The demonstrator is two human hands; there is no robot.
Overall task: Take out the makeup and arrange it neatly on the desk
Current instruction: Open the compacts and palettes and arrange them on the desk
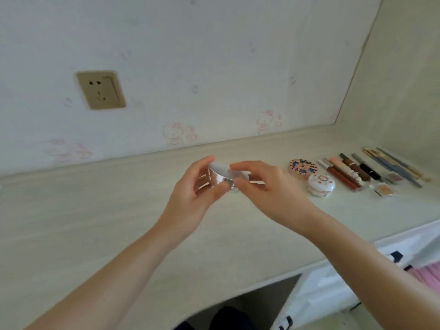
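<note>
Both hands' grip (222,179) holds compact (220,176) over pale desk (95,210).

Head view, down onto desk (95,222)

I am holding a round white compact (222,175) with a mirrored side above the pale desk (95,210), my left hand (197,189) and right hand (266,186) both pinching it between fingers and thumb. To the right, makeup is lying in a row: a patterned round compact (303,167), a white floral compact (321,185), lip tubes (342,173), brushes (392,165) and small eyeshadow pans (384,190). A wall socket (100,89) is sitting on the wallpaper.
</note>
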